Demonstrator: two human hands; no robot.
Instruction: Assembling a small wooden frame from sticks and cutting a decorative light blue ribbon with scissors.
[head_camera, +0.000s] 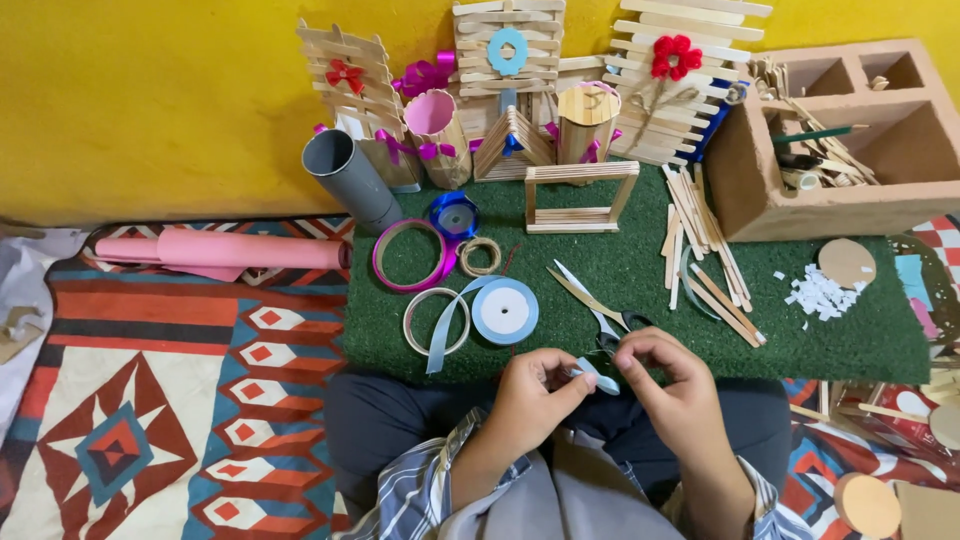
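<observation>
Head view: I see my left hand (527, 393) pinching one end of a short light-blue ribbon piece (597, 377), and my right hand (668, 372) gripping its other end, both just over the near edge of the green turf mat (640, 280). Scissors (598, 308) lie just beyond, beside a blue ribbon spool (505, 311).

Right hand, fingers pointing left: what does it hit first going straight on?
Likely the left hand: the right hand already pinches the light blue ribbon piece between them, its fingers aimed at the left fingertips. Depth unclear, but both look level.
</observation>
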